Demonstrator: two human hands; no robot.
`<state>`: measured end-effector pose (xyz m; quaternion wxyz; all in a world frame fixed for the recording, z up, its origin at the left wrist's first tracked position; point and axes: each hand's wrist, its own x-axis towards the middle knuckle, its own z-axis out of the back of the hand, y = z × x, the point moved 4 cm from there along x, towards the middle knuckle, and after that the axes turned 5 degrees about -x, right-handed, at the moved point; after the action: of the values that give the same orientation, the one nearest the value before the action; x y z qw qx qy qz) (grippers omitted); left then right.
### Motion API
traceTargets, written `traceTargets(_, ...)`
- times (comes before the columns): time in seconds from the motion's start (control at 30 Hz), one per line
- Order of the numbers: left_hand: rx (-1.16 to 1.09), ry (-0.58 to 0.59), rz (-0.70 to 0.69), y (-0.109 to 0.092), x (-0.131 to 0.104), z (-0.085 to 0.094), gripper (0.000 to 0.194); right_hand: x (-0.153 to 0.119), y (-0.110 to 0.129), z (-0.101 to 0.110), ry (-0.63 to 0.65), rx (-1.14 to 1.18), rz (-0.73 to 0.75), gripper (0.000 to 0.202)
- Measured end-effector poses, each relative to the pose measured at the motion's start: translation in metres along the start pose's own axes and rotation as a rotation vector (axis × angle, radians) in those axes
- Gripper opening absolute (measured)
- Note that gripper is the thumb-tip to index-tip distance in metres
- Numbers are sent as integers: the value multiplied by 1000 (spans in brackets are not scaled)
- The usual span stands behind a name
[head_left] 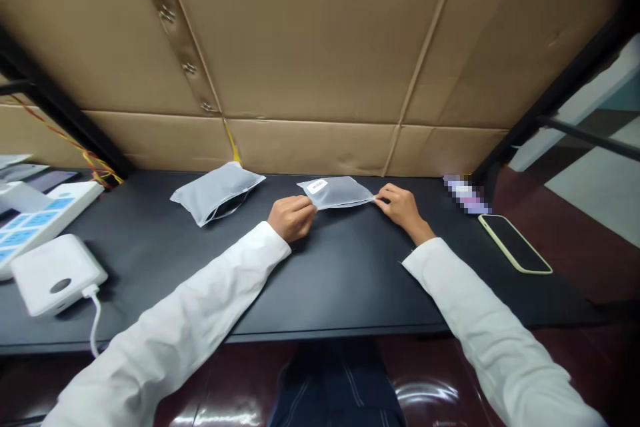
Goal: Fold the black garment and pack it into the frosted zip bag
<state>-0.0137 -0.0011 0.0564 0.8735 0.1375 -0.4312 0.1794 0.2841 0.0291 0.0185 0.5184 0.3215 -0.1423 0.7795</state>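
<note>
Both hands are pinching a labelled pouch

The right hand's point(400, 207) thumb and fingers are gripping the near right corner of the labelled pouch point(345, 192); the left hand's point(293, 217) fingers are curling closed on its near left corner. Both forearms, in white sleeves point(200, 300), are reaching forward and angling inward. The pouch is sitting toward the back of the black table point(345, 287); a second pouch point(217, 190) is lying left.

Pale grey pouches point(345, 193), one with a white label point(317, 186); white sleeves point(190, 307); black tabletop point(340, 287); tan cardboard point(310, 40); navy clothing point(335, 387) with pale lines.
</note>
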Motion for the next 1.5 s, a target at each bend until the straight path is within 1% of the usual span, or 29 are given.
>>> traceTargets(0.17, -9, 0, 97, 10, -4, 3, 21, -1, -2, -2, -72, 147, -67, 14)
traceTargets(0.23, -19, 23, 143, 12, -7, 3, 20, -2, -1, 0, -84, 217, -73, 14)
traceTargets(0.3, -50, 71, 160, 13, -10, 1, 17, -4, 5, 5, -106, 264, -71, 14)
traceTargets(0.33, -60, 102, 159, 12, -12, 0, 17, -4, 10, 8, -126, 278, -66, 13)
traceTargets(0.43, 4, 201, 127, 9, -14, -6, 31, -4, 32, 18, -177, 297, -15, 11)
traceTargets(0.53, 130, 327, 43, 3, -15, -14, 32, -2, 59, 23, -170, 320, 62, 9)
traceTargets(0.6, 176, 396, 6, -1, -14, -17, 36, -2, 73, 24, -160, 343, 106, 8)
traceTargets(0.67, 213, 432, 37, -3, -11, -16, 44, -2, 84, 25, -151, 369, 138, 6)
traceTargets(0.73, 248, 451, 97, -4, -7, -13, 56, -2, 90, 25, -129, 413, 158, 4)
traceTargets(0.8, 269, 463, 141, -5, -2, -11, 67, -2, 94, 24, -85, 478, 159, 4)
traceTargets(0.83, 273, 464, 149, -5, 0, -11, 68, -2, 95, 23, -56, 513, 153, 4)
traceTargets(0.9, 284, 462, 143, -7, 2, -13, 63, -2, 98, 21, -5, 573, 132, 4)
traceTargets(1.07, 328, 460, 42, -7, -1, -24, 33, -3, 101, 18, 58, 689, 32, 8)
traceTargets(1.23, 315, 358, 13, -3, -3, -25, 32, -4, 103, 14, 94, 816, -69, 15)
traceTargets(1.3, 292, 360, -2, -2, -4, -27, 30, -4, 103, 12, 113, 837, -114, 18)
traceTargets(1.37, 266, 387, -21, -1, -4, -29, 29, -4, 103, 8, 126, 814, -162, 19)
traceTargets(1.43, 226, 406, -17, 0, -6, -30, 28, -4, 100, 5, 117, 771, -208, 21)
traceTargets(1.5, 179, 390, 6, 1, -7, -28, 26, -4, 94, 3, 91, 764, -252, 22)
